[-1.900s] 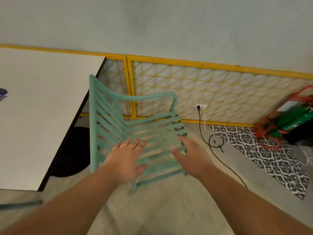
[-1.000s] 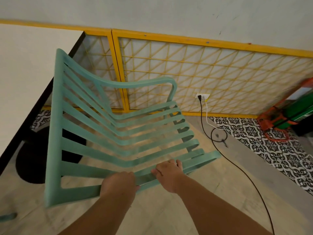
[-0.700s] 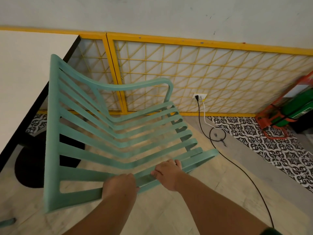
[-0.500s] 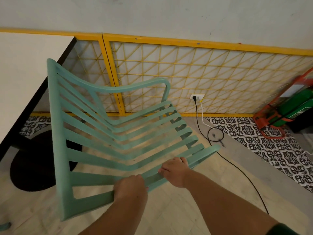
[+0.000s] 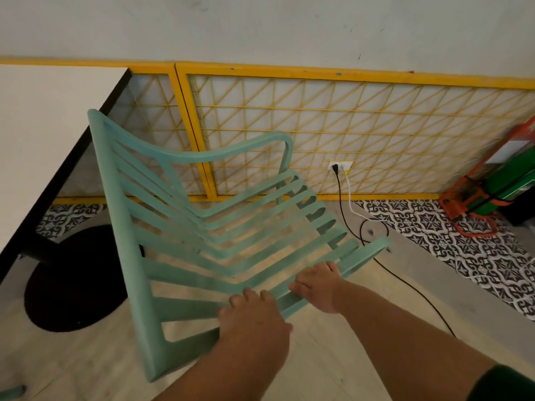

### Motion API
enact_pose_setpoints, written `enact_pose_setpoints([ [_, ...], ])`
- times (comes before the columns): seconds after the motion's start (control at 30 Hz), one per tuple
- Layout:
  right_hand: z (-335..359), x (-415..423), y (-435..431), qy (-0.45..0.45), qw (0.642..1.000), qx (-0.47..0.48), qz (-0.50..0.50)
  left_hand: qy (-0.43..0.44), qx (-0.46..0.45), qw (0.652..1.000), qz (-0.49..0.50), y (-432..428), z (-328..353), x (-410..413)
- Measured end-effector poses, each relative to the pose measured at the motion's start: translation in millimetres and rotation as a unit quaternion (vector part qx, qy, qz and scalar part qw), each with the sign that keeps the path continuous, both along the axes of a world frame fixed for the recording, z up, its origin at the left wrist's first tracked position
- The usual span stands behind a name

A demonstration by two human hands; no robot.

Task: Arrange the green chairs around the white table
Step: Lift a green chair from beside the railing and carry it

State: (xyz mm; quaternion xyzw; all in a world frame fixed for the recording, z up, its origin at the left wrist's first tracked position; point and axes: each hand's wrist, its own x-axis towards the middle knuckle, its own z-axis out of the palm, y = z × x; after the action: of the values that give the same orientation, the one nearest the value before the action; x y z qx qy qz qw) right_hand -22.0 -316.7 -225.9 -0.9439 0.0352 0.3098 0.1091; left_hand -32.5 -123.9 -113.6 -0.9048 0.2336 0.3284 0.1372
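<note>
A green slatted chair (image 5: 185, 227) fills the middle of the head view, tipped on its side with its back pointing left toward the table. My left hand (image 5: 254, 316) and my right hand (image 5: 318, 287) both grip the nearest armrest rail. The white table (image 5: 43, 125) with a black edge stands at the left. Its round black base (image 5: 75, 282) rests on the floor beside the chair's back. The chair's legs are hidden from me.
A yellow lattice fence (image 5: 347, 134) runs along the wall behind. Black and white cables (image 5: 344, 204) drop from a wall socket onto the floor at the right. An orange and green frame (image 5: 498, 186) leans at the far right. A green chair part (image 5: 11, 392) shows bottom left.
My hands went from hovering open over the chair to gripping its near rail. Since then the chair has shifted right, away from the table edge, and turned slightly.
</note>
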Motion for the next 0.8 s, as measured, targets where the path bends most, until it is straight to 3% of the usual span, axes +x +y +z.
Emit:
enact_pose_setpoints([
  [0.13, 6, 2, 1, 0.024, 1.000, -0.006, -0.008, -0.083, -0.118, 0.987, -0.075, 45, 85, 50],
  [0.27, 3, 4, 2, 0.034, 0.999, -0.018, -0.018, -0.089, -0.097, 0.977, -0.170, 117, 120, 124],
  [0.33, 4, 4, 1, 0.045, 0.999, -0.030, -0.003, -0.110, -0.080, 0.972, -0.193, 145, 107, 145],
  [0.43, 8, 7, 7, 0.047, 0.998, -0.024, -0.029, -0.163, -0.138, 0.957, -0.195, 159, 82, 152],
  [0.53, 13, 7, 17, 0.045, 0.986, 0.021, -0.161, -0.211, -0.161, 0.939, -0.220, 157, 70, 154],
  [0.7, 29, 10, 60, 0.132, 0.970, -0.096, -0.180, -0.231, -0.228, 0.923, -0.207, 162, 63, 154],
  [0.8, 29, 11, 109, 0.128, 0.966, -0.020, -0.222, -0.225, -0.239, 0.920, -0.212, 162, 61, 154],
])
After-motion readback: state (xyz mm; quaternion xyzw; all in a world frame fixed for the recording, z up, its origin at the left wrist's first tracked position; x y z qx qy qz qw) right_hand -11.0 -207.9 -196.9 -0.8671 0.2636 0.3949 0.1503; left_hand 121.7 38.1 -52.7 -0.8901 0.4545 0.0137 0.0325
